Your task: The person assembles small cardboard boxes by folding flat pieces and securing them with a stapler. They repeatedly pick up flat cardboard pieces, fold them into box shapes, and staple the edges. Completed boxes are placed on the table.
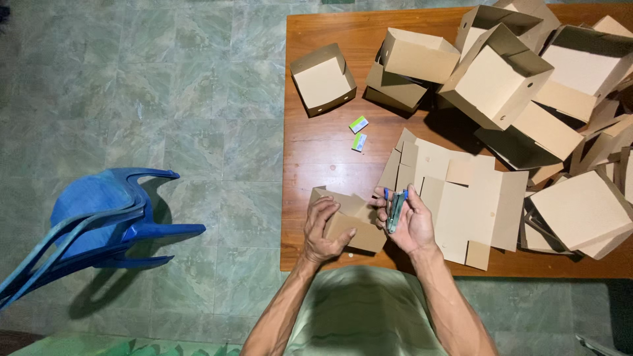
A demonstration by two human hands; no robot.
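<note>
**Stapler meets half-folded box at the counter's edge**

While the left hand (324,231) clamps down on a half-folded box (349,221), fingers curled over its top flap and thumb along the near side, the right hand (410,223) brings a stapler (396,209) right up against the box's right end. That right grip is pressed around the stapler: fingers wrapped across it, thumb on the near side, the blue-tipped tool standing nearly upright in the fist. The left grip is pressed on cardboard, not spread.

The box sits at the counter's (316,142) near edge, just in front of the person's chest, touching both hands. Just right of the stapler lies a stack of flat blanks (461,198), unfolded, fanned out a little and reaching to the near edge. Up beyond the hands, two small green-and-white packets (359,132) rest on bare wood, well apart from the work. Further back, one finished box (323,79) stands alone with its open side up, and to its right a big heap of made-up boxes (501,72) crowds the far corner, tumbled at all angles. More boxes (580,211) pile along the right side.

Off the counter to the left, blue chairs (99,224) stand stacked on the green tiled floor (198,99).
</note>
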